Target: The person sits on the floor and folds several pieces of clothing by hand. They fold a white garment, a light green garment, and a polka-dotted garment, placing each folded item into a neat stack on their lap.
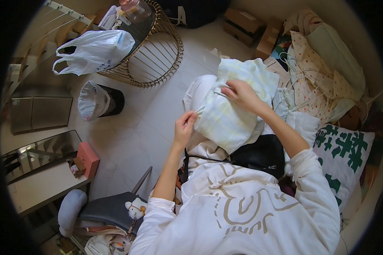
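A light cloth point(226, 118) with a pale green and yellow pattern is spread over my lap, bunched in a fold between my hands. My left hand point(185, 126) pinches the cloth at its left edge between thumb and fingers. Higher up and to the right, my right hand point(241, 94) grips a gathered fold of the same cloth. Below the cloth, a black bag point(258, 156) with a zip lies against my waist, its strap running left. What lies under the cloth is mostly hidden.
Piled fabrics point(322, 73) and a printed cushion point(344, 159) lie at the right. A wire-framed table point(175, 41) bears a plastic bag point(95, 51). Below it stands a lined black bin point(116, 100). A dark chair point(105, 210) is at lower left, near a pink box point(87, 159). Cardboard boxes point(242, 24) stand beyond.
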Demonstrator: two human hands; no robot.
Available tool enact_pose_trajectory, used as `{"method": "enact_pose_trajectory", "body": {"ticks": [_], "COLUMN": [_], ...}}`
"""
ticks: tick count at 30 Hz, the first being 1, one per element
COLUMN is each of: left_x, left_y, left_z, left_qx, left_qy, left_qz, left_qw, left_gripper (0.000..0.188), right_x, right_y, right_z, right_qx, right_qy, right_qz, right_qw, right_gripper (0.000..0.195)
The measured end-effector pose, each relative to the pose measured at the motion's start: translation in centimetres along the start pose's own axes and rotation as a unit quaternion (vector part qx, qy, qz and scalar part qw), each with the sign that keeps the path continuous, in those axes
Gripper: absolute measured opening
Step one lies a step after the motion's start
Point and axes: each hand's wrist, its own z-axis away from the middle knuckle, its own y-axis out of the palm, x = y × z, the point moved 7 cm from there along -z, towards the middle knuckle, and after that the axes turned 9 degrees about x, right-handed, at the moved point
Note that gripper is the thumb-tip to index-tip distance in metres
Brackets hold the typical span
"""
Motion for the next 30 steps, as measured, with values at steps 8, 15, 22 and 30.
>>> {"method": "enact_pose_trajectory", "body": {"ticks": [8,15,22,30], "left_x": [1.9,4.7,5.0,1.2], "left_y": [1.1,1.6,1.1,1.1], "left_z": [-2.6,-2.5,-3.0,-3.9], "left_qx": [-0.079,-0.056,-0.058,-0.024], "left_qy": [-0.058,-0.116,-0.116,-0.085], "left_qz": [-0.120,0.168,0.198,-0.069], "left_qw": [0.988,0.977,0.972,0.994], "left_gripper": [0.022,0.015,0.013,0.014], "right_x": [-0.8,7.6,5.3,4.4], "right_y": [-1.2,2.8,5.5,3.3], "right_z": [0.6,8.6,9.7,9.5], "right_qx": [-0.078,0.090,0.161,0.208], "right_qy": [-0.009,-0.309,-0.286,-0.205], "right_qz": [0.121,0.187,0.251,0.135], "right_qw": [0.990,0.928,0.911,0.947], "right_gripper": [0.016,0.035,0.012,0.011]}}
